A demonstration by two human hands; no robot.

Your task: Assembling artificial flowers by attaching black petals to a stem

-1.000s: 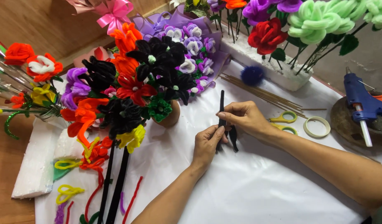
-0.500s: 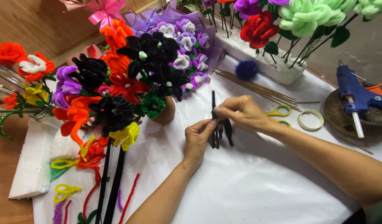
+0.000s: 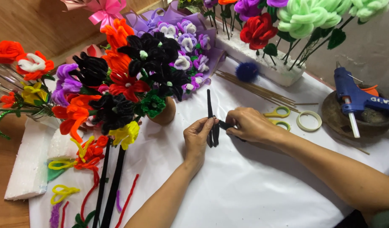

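Seen from the head camera, a white foam block (image 3: 27, 169) lay at the tablecloth's (image 3: 253, 198) left edge. The left hand (image 3: 197, 139) pinched a black pipe cleaner (image 3: 209, 110) upright above the cloth; the right hand (image 3: 250, 125) gripped its bent end.

black fuzzy pipe cleaner (image 3: 210, 110) stands upright (lower end bent into loops) over white cloth.
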